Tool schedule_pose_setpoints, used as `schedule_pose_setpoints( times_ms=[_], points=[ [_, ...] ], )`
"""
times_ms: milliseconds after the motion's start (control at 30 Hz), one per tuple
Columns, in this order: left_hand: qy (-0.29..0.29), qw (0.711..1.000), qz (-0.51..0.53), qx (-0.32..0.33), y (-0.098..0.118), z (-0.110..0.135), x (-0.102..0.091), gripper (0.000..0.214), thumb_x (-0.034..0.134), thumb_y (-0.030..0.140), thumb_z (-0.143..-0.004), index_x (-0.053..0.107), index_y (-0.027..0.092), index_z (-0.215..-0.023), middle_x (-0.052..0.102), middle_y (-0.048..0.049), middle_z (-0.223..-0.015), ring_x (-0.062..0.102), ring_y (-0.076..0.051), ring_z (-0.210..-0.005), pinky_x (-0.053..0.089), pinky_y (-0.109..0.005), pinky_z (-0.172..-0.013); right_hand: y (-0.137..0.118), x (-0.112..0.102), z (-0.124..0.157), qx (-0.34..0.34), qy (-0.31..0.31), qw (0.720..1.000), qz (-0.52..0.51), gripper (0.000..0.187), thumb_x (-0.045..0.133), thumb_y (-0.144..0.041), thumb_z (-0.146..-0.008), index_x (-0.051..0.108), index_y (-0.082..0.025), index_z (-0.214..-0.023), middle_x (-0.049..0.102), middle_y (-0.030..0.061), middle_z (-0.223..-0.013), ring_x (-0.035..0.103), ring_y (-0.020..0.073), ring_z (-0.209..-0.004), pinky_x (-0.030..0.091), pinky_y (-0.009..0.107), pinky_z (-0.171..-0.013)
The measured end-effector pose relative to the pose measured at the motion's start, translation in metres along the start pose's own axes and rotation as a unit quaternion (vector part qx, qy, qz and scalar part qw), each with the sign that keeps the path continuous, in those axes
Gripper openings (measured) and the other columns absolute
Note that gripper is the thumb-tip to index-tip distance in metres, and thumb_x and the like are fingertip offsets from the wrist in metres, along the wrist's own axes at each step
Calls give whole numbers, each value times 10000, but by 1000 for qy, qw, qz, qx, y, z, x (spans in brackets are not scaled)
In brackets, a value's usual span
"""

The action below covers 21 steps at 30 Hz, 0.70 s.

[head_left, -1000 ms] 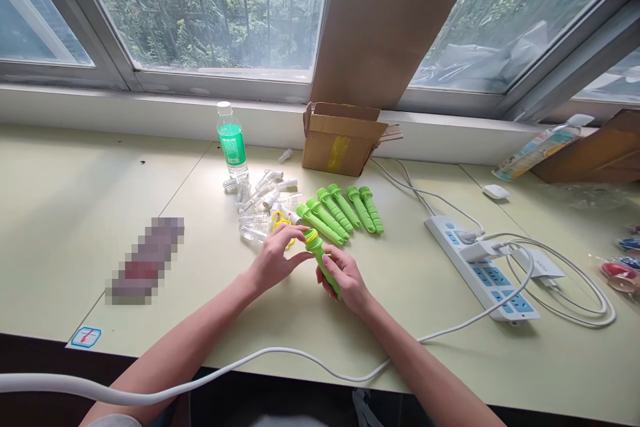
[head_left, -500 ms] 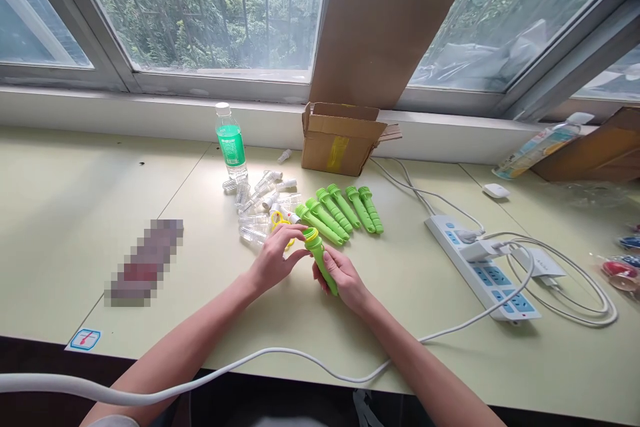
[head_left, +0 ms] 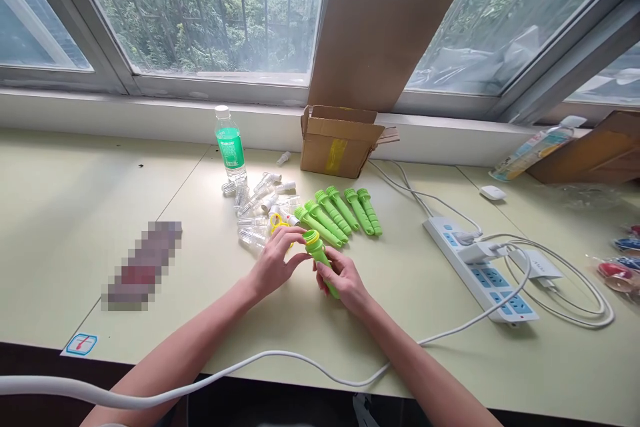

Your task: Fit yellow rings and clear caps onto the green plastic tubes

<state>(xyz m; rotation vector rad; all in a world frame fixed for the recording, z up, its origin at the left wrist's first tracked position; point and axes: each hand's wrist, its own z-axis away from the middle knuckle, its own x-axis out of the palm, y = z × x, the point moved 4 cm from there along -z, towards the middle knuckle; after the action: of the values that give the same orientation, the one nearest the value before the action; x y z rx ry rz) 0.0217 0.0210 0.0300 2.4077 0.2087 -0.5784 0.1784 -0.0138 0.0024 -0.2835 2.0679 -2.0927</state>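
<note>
My right hand (head_left: 346, 279) is wrapped round a green threaded plastic tube (head_left: 319, 255), its open mouth tilted up and to the left. A yellow ring (head_left: 311, 240) sits around the tube's neck. My left hand (head_left: 275, 259) has thumb and fingertips at that ring, on the tube's left side. Behind the left fingers lie more yellow rings (head_left: 278, 220), partly hidden. Several green tubes (head_left: 321, 222) lie in a slanting row beyond my hands. Clear plastic tubes (head_left: 253, 237), some with white ends, are heaped to their left.
A bottle with a green label (head_left: 231, 147) and an open cardboard box (head_left: 340, 143) stand at the back. To the right lies a power strip (head_left: 480, 270) with plugs. A white cable (head_left: 280, 353) crosses in front of my forearms. A blurred-out item (head_left: 143, 267) lies on the left.
My right hand has shifted slightly up along the green tube, covering more of its body. The left fingers stay at the yellow ring. The whole view has moved a little.
</note>
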Motion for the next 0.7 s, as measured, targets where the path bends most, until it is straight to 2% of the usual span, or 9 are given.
schedule_pose_setpoints(
  times_ms=[100,200,333,433,500,700],
  points=[
    [-4,1000,0,-1,-1,1,1,159,634,167,-843,529,196,-958,640,-85,-1079,594,-202,-1021,513,-400,-870,0,-1,-1,-14,-15,1000,4,233,548,-394,-890,514,-183,-799,442,-51,-607,446,77,-470,363,224,-447],
    [-12,1000,3,-4,-1,0,1,157,652,177,-832,524,198,-920,648,-80,-1071,595,-203,-1015,512,-397,-865,3,-1,0,-3,-17,1000,4,229,527,-404,-902,522,-184,-838,429,-58,-600,411,66,-427,319,214,-401],
    [-40,999,20,-9,2,-2,-1,223,676,194,-809,514,198,-962,637,-99,-1114,586,-218,-1041,507,-411,-883,9,-3,1,22,5,1000,-5,248,584,-388,-870,518,-196,-1013,509,-58,-629,399,59,-363,308,203,-347],
    [-69,997,25,-15,2,-3,-2,278,668,170,-798,501,191,-1020,613,-119,-1166,565,-230,-1090,499,-418,-908,9,-3,2,28,7,999,-23,268,609,-395,-853,510,-199,-1007,570,-37,-686,417,56,-343,295,199,-324],
    [-67,998,18,-8,2,-2,-2,246,630,135,-818,500,193,-1019,617,-111,-1156,568,-220,-1085,500,-411,-908,7,-2,1,32,1,999,-36,277,599,-413,-857,527,-193,-1009,580,-24,-702,446,68,-355,295,202,-317],
    [-26,999,-22,25,-3,1,-2,168,599,97,-843,503,198,-936,652,-85,-1101,597,-193,-1010,523,-375,-857,-1,-3,-2,12,-23,999,-25,308,564,-433,-880,593,-170,-1038,583,7,-747,535,97,-507,427,236,-459]
  ],
)
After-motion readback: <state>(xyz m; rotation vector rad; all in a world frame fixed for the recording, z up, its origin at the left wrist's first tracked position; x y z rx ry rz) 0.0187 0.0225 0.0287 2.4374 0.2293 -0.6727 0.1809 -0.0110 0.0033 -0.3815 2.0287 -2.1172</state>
